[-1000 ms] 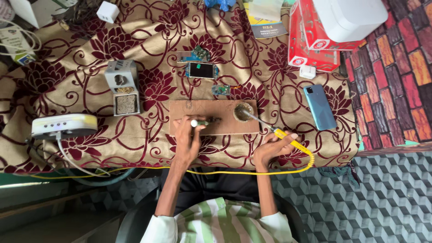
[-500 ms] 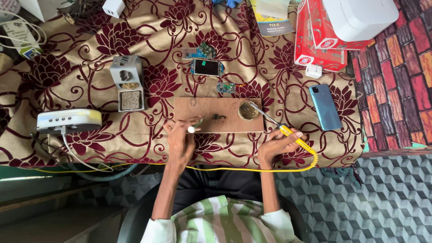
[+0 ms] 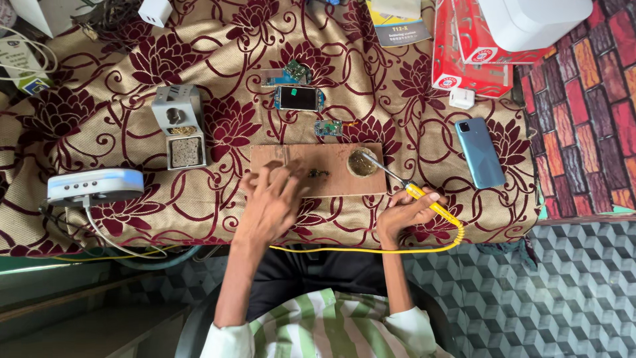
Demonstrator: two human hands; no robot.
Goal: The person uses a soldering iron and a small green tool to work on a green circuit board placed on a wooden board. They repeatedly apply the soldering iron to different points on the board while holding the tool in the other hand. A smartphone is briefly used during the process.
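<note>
Floral-cloth worktop: right hand grips the iron, tip in the tin; left hand rests loose on the board, blurry. A slip could scorch the cloth.

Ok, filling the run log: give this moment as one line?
left hand: on wooden board, blurred | right hand: holds yellow soldering iron | tip: in round tin

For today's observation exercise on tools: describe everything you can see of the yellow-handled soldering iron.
The soldering iron has a slim yellow handle, a thin metal shaft and a yellow cord that loops from its rear end along the table edge. The right hand grips the handle. It lies slanted, tip pointing up-left into a small round tin that stands on the brown wooden board. Whether the tip touches the tin's contents cannot be told.
</note>
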